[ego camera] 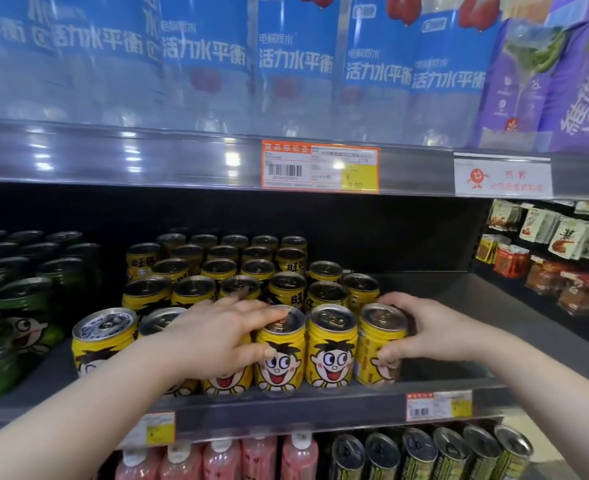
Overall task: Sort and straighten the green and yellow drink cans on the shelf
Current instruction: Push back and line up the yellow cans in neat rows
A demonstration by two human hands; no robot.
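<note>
Along the front lip of the shelf [303,405], the yellow cans [331,348] were mostly in line with their cartoon faces outward, so the near row was judged close to finished. Its end can [377,336], at the three o'clock end of the row, showed more lettering than face. It seemed to need a turn, though the thumb hid part of the label. Towards the nine o'clock end the row was looser, with one can sitting a little behind its neighbours. Further in, the yellow ranks stood upright but ragged, their labels pointing all ways. The green cans [12,317] stood in their own block at nine o'clock of the yellow one with a gap between. Sorting by colour was therefore done, and straightening was what was left.

The left hand [216,337], its forearm running in from seven o'clock, lay palm down over the front row. Its grip was on the third can [281,362] from the right, with fingertips curled over the lid, thumb pressed on the front and forefinger stretched towards twelve o'clock. The right hand [421,332], its forearm running in from four o'clock, had its grip closed round the end can, fingers behind and thumb low on the front.
</note>
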